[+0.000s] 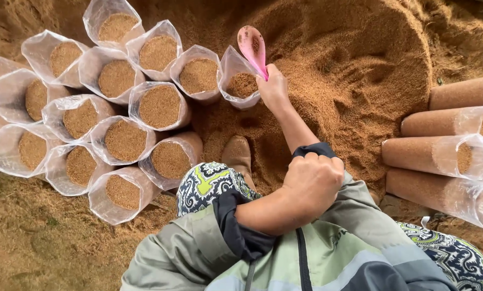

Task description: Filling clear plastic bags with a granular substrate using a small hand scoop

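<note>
The right hand [273,89] is closed round the handle of a pink scoop [252,47], most of the handle hidden in the grip, its bowl just above the nearest open bag [240,81]. The left hand [312,180] is fisted on the right forearm; whether it grips anything cannot be told. Left of the scoop stand more filled bags [117,108], some cut off; the sawdust heap [360,70] lies right.
</note>
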